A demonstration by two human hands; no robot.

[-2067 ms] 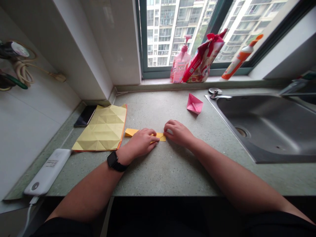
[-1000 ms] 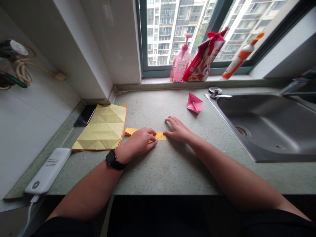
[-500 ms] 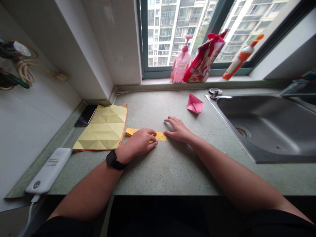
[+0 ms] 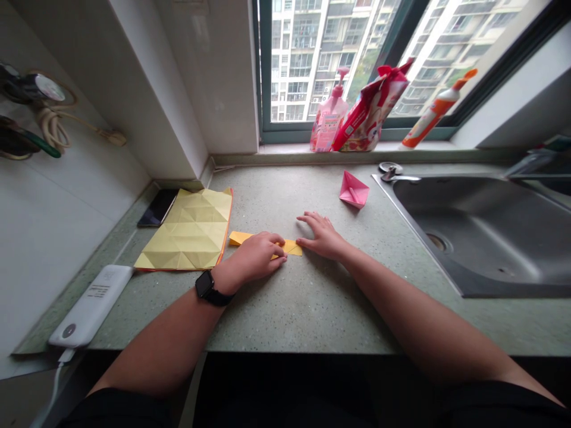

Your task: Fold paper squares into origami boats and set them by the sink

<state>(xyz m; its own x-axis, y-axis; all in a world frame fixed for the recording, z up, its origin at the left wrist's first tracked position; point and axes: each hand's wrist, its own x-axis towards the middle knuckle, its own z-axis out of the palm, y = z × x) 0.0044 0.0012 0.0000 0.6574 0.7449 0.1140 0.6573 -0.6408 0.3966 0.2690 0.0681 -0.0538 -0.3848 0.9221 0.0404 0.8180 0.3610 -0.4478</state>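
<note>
A narrow strip of folded orange-yellow paper (image 4: 293,247) lies flat on the counter, with a diagonal crease near its right end. Across its middle rests my left hand (image 4: 263,252), wearing a black watch, with curled fingers closed on the strip and hiding part of it. My right hand (image 4: 325,236) lies on the counter with fingers spread, its thumb tip at the strip's right end. Beyond it and to the right stands a pink folded paper shape (image 4: 354,191). To the left are creased pale yellow sheets (image 4: 190,229) with orange edges beneath.
A dark phone (image 4: 157,208) lies partly by the sheets, and a white power bank (image 4: 93,306) with a cable sits near the front left edge. The steel sink (image 4: 455,261) is on the right. A pink pump bottle (image 4: 328,125), a red bag and an orange-white bottle line the windowsill.
The camera view has shifted slightly. Both hands and the paper strip stay essentially in place.
</note>
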